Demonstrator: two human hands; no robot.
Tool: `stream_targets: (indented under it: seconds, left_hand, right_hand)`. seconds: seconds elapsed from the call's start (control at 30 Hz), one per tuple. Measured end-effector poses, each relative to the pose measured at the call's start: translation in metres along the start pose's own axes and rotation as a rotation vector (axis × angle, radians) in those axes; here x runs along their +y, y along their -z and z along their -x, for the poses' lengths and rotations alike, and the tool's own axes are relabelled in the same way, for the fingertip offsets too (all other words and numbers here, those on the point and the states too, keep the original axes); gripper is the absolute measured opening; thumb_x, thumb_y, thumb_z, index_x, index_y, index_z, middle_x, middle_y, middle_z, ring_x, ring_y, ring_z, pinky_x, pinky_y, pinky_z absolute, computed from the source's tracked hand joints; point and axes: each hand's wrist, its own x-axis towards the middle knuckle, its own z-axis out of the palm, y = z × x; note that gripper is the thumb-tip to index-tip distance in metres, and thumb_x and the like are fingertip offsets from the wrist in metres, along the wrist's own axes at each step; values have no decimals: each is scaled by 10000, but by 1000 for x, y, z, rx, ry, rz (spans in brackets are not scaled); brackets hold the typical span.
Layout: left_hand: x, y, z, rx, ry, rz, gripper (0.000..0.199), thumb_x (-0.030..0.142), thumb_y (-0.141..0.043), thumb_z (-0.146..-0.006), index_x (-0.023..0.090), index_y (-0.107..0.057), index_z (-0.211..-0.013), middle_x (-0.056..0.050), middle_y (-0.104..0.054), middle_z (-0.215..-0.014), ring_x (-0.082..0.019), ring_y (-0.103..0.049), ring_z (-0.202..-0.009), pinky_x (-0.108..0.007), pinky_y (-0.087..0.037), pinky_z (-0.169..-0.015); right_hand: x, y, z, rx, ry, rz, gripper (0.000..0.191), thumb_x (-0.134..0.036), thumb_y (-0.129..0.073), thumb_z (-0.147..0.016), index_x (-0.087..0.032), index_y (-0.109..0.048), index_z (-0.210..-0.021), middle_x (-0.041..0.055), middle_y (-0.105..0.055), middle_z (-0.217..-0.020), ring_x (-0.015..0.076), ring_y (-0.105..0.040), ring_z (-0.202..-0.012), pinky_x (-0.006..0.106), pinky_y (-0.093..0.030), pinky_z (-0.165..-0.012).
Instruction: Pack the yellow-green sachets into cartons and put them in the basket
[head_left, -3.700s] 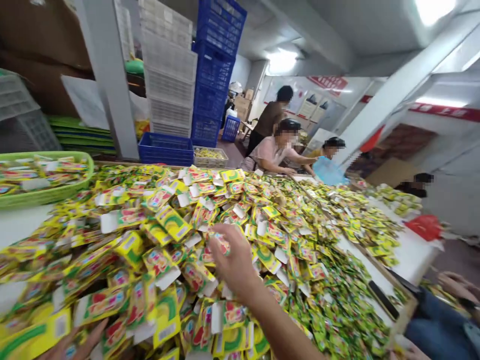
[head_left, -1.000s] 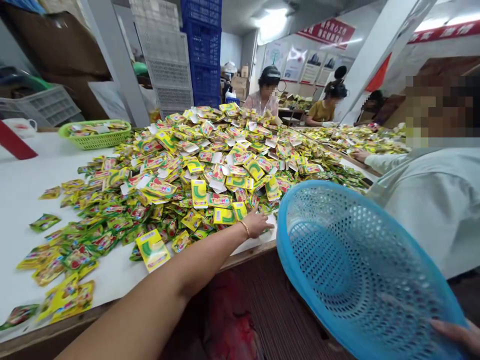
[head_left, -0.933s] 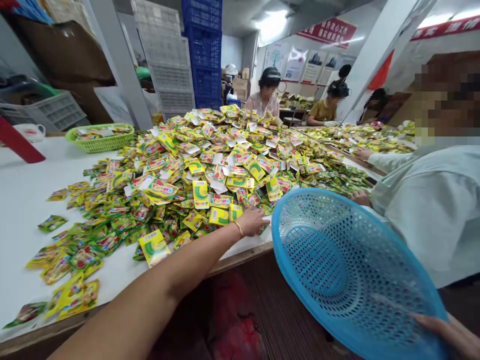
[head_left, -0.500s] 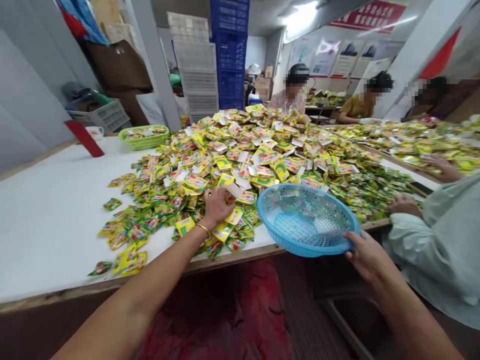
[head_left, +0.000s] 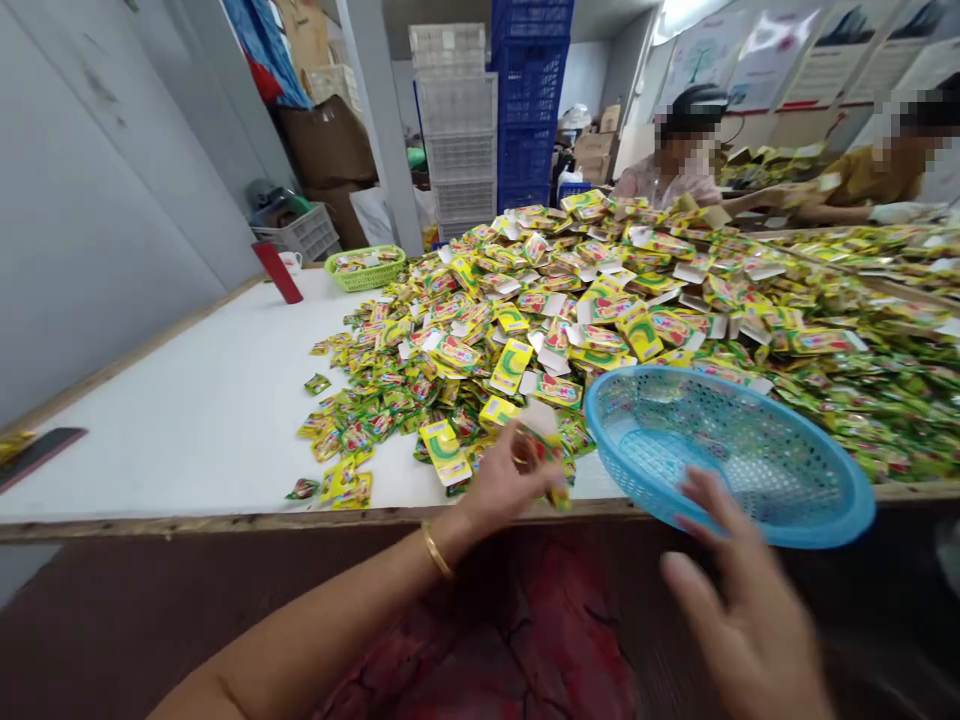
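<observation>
My left hand (head_left: 491,490), with a gold bangle at the wrist, is closed on a small yellow box (head_left: 541,425) whose pale flap stands open. It is over the table's front edge, slightly blurred. My right hand (head_left: 750,610) is spread open and smeared by motion, in front of a blue perforated basket (head_left: 847,500) and holding nothing. That basket rests tilted on the table edge against the heap. Behind the left hand rises a big heap of yellow printed boxes (head_left: 512,365), many with open flaps. Small green and yellow sachets (head_left: 382,410) lie around its foot.
On the white table (head_left: 195,400) stand a light green basket (head_left: 367,275), a red upright object (head_left: 277,272) and a mug (head_left: 291,262). A dark flat object (head_left: 41,460) lies far left. White crates (head_left: 457,130) and blue crates (head_left: 529,110) are stacked behind. Two people sit across the table.
My right hand has let go of the blue basket's rim and opened. My left hand has drawn back from the heap with a box. The view has turned left.
</observation>
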Motion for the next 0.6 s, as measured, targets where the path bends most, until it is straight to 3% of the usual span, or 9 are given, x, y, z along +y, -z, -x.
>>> stream_targets:
  seconds: [0.1,0.17,0.2,0.27,0.33,0.4,0.47,0.53,0.6]
  left_hand:
    - [-1,-20,33,-130,-109,-112,509,266,-680,-675,183,-506,-1147,-52,-617,-995,-187,-573,-884,-322,-484,-817]
    - [-3,-13,44,-169,-179,-238,724,259,-711,-633,164,-426,-1291,-116,-548,-1188,-246,-520,-1074,-386,-434,-950]
    - [-5,-1,46,-179,-188,-302,763,273,-715,-637,161,-406,-1326,-135,-507,-1254,-264,-480,-1145,-405,-398,-998]
    - [-11,35,46,-139,-143,-419,649,296,-672,-706,186,-460,-1310,-124,-489,-1290,-256,-448,-1200,-399,-360,-1038]
    - [-22,80,42,35,20,-579,413,261,-565,-804,216,-561,-1214,-86,-551,-1225,-212,-498,-1148,-350,-383,-1008]
    - [-38,121,35,238,301,-773,313,227,-495,-842,179,-612,-1129,-90,-609,-1123,-195,-566,-1032,-309,-433,-909]
    - [-56,145,23,301,458,-853,264,243,-512,-828,114,-648,-1015,-129,-642,-1013,-226,-600,-927,-318,-451,-800]
    - [-72,147,10,283,504,-870,222,280,-567,-792,110,-665,-893,-129,-659,-915,-242,-608,-865,-306,-437,-717]
    - [-82,136,-4,267,523,-879,179,285,-585,-774,131,-662,-823,-110,-664,-861,-235,-610,-833,-279,-410,-659]
  right_hand:
    - [-21,-63,0,-237,-217,-324,670,-564,-591,-729,-216,-473,-1290,107,-500,-1322,266,-486,-1190,430,-419,-974]
    - [-21,-92,-2,-274,-400,-523,608,-560,-599,-729,-205,-533,-1217,91,-577,-1233,247,-518,-1157,394,-439,-958]
    - [-19,-100,-3,-267,-466,-606,589,-548,-614,-723,-203,-546,-1195,81,-601,-1197,240,-536,-1134,381,-451,-943]
    - [-12,-110,-5,-263,-534,-704,580,-520,-657,-696,-200,-558,-1169,71,-630,-1144,236,-569,-1085,368,-470,-914]
    - [-6,-114,-8,-287,-568,-696,590,-524,-684,-661,-193,-572,-1137,70,-651,-1087,241,-590,-1043,378,-468,-909]
    - [-4,-120,-12,-294,-561,-616,610,-547,-689,-635,-195,-575,-1119,66,-657,-1051,244,-592,-1034,394,-443,-937]
    - [-8,-130,-17,-280,-476,-515,621,-567,-662,-642,-201,-563,-1134,66,-649,-1055,241,-578,-1049,404,-411,-966]
    - [-15,-146,-23,-290,-320,-404,628,-563,-616,-680,-198,-535,-1184,78,-628,-1094,238,-559,-1065,408,-391,-977]
    - [-22,-163,-27,-331,-152,-283,643,-544,-569,-725,-190,-486,-1255,97,-597,-1154,241,-543,-1081,411,-388,-973]
